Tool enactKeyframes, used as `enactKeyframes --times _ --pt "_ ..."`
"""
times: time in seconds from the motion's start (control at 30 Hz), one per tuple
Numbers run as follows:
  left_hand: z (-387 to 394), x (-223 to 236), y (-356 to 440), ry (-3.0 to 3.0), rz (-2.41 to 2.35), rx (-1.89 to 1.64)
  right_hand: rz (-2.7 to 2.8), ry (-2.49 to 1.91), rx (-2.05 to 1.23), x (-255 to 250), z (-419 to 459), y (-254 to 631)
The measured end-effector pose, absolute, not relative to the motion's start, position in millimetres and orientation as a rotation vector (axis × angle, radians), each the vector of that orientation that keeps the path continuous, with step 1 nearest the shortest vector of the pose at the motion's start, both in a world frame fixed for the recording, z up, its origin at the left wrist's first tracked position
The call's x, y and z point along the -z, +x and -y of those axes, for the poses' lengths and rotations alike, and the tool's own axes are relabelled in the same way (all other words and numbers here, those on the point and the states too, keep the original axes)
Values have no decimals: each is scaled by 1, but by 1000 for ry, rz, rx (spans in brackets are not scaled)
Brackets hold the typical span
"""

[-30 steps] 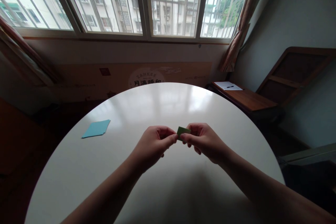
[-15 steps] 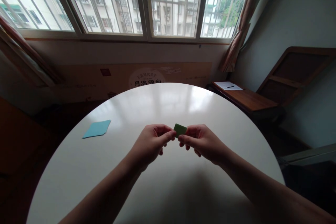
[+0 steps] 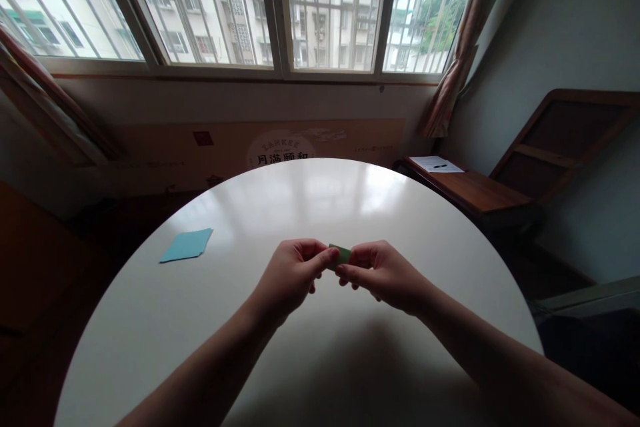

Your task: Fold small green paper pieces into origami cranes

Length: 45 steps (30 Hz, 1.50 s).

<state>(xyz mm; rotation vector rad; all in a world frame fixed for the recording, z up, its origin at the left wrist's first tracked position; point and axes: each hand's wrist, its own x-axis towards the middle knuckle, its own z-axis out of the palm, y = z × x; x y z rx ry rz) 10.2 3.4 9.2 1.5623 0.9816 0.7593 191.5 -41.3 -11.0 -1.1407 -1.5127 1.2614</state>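
Observation:
A small piece of green paper (image 3: 341,254) is held up between both hands over the middle of the white table. My left hand (image 3: 299,273) pinches its left side, with the thumb in front. My right hand (image 3: 383,272) grips the right side in the same way, its thumb close to the left one. Fingers cover most of the paper's edges, so its full outline is hidden. A few light blue paper sheets (image 3: 187,245) lie loosely stacked on the table to the left, away from both hands.
The round white table (image 3: 165,333) has a curved far edge. Beyond it, a printed cardboard panel (image 3: 225,147) leans below the barred window. On the right stands a wooden chair (image 3: 495,190) with a white paper sheet (image 3: 430,164) and a pen (image 3: 441,166) on its seat.
The green paper has tilted or folded, so a narrower strip of it shows now. My hands have drawn slightly closer together, and both still hold it.

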Motion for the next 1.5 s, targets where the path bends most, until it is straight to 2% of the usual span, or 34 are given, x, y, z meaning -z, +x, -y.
enactKeyframes --times 0.17,0.37,0.63,0.9,1.03,1.27,1.5 --pt "-5 -8 10 1548 -986 -783 1446 -1189 -1253 15 38 194" --pt "-10 -6 8 1530 -1009 -652 1404 -1202 -1263 20 34 196" --pt "-17 1 7 1524 -1063 -715 1459 -1263 -1202 25 30 193" --pt "-24 11 1 1607 -1097 -575 1442 -1262 -1092 36 22 193" --pt "-30 18 -1 1583 -1134 -566 1374 -1270 -1130 43 16 194" --pt "-47 27 -5 1515 -1245 -785 1291 -1380 -1182 43 10 189" --pt "-56 18 1 1442 -1312 -611 1284 -1509 -1347 32 5 192"
